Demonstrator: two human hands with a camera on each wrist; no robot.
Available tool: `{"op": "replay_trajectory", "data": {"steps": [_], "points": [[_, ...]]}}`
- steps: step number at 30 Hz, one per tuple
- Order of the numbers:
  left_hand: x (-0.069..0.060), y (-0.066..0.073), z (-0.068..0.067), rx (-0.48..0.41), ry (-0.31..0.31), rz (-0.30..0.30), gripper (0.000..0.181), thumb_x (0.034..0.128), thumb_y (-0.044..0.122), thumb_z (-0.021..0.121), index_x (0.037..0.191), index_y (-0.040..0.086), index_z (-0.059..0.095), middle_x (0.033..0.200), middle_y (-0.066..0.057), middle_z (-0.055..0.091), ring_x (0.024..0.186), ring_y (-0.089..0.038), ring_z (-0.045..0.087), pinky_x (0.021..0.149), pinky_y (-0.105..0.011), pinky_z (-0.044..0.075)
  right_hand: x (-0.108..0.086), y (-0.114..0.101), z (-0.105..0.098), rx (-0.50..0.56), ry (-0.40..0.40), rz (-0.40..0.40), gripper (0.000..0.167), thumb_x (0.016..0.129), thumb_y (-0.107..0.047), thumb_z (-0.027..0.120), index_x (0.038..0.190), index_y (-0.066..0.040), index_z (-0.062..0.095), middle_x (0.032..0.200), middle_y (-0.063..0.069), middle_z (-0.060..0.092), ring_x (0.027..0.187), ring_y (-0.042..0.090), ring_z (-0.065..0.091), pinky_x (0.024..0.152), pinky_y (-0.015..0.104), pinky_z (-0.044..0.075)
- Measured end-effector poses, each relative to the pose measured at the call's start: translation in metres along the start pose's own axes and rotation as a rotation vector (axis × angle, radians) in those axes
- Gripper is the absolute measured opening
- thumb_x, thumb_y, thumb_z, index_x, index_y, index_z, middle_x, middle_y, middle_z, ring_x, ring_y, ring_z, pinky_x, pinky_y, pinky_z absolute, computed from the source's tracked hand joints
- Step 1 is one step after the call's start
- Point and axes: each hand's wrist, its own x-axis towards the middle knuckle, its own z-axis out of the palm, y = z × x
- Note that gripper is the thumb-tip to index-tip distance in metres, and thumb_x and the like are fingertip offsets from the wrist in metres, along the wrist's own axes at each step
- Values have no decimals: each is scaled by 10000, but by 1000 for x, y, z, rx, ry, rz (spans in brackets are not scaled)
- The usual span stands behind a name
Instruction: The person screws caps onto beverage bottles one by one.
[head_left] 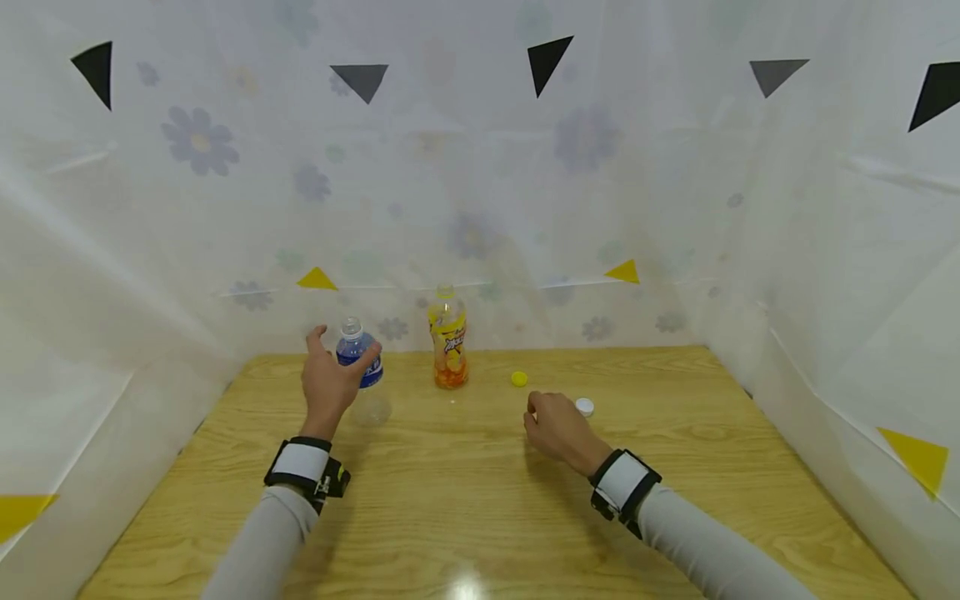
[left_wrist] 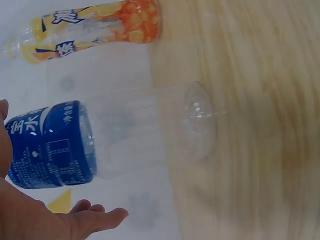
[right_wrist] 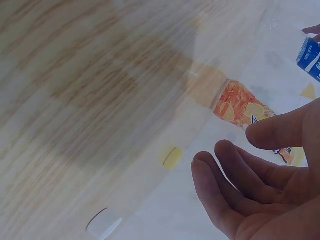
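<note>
A clear plastic bottle with a blue label (head_left: 352, 348) and no cap stands upright at the left of the table. My left hand (head_left: 328, 385) is spread beside it, thumb and fingers apart on either side of the label. In the left wrist view the fingers reach past the blue label (left_wrist: 50, 145) without curling round it; whether the thumb touches is hard to tell. My right hand (head_left: 561, 427) hovers above the table with loosely bent fingers and nothing in them. Closest to it are a white cap (head_left: 585, 407) and a yellow cap (head_left: 519, 379).
An uncapped bottle with a yellow and orange label (head_left: 450, 346) stands at the back, right of the blue-labelled one. The wooden table (head_left: 465, 500) ends at a white flowered plastic sheet (head_left: 480, 183), which also hangs along both sides.
</note>
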Motion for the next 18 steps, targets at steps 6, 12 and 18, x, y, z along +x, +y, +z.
{"op": "replay_trajectory", "data": {"steps": [6, 12, 18], "points": [[-8, -12, 12, 7, -21, -25, 892, 874, 428, 780, 1541, 66, 311, 1382, -286, 553, 1215, -462, 589, 937, -597, 509, 0, 3, 2, -7, 0, 0, 113, 991, -75, 584, 915, -24, 650, 710, 23, 591, 522, 110, 476, 478, 251, 363], [-8, -12, 14, 49, 11, 17, 759, 883, 419, 770, 1420, -9, 446, 1290, -261, 616, 1131, -446, 635, 879, -585, 529, 0, 3, 2, -6, 14, -2, 107, 984, -67, 590, 909, -23, 652, 721, 34, 606, 530, 110, 482, 481, 254, 368], [-10, -12, 18, 65, 25, 23, 742, 876, 430, 774, 1401, 4, 467, 1280, -251, 632, 1122, -436, 647, 879, -580, 536, 0, 3, 1, -7, 10, 0, 106, 981, -60, 591, 910, -16, 656, 721, 40, 612, 530, 109, 482, 479, 248, 365]]}}
